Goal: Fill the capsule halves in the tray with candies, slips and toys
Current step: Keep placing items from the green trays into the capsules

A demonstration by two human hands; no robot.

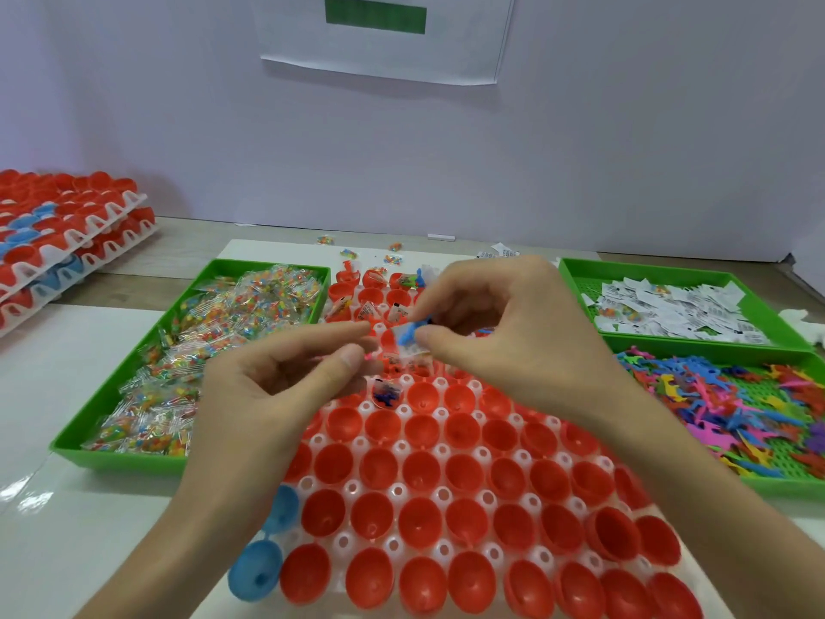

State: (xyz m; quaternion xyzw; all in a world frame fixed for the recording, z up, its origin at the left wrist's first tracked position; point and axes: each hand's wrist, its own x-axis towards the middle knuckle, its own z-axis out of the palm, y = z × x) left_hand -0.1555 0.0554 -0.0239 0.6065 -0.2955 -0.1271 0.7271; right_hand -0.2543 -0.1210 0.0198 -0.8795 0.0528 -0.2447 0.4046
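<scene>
No legible text; print on paper slips (669, 306) too small

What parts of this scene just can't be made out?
Head view only:
1. Capsule halves beneath the left hand and right hand: covered, fill unknown.
2. Blue toy pinched by the right hand: fingers hide its shape.
3. Pink piece pinched by the left hand: too small to identify.
4. Print on the slips: too small to read.
5. Stacked trays, far left: cut by the frame edge.
</scene>
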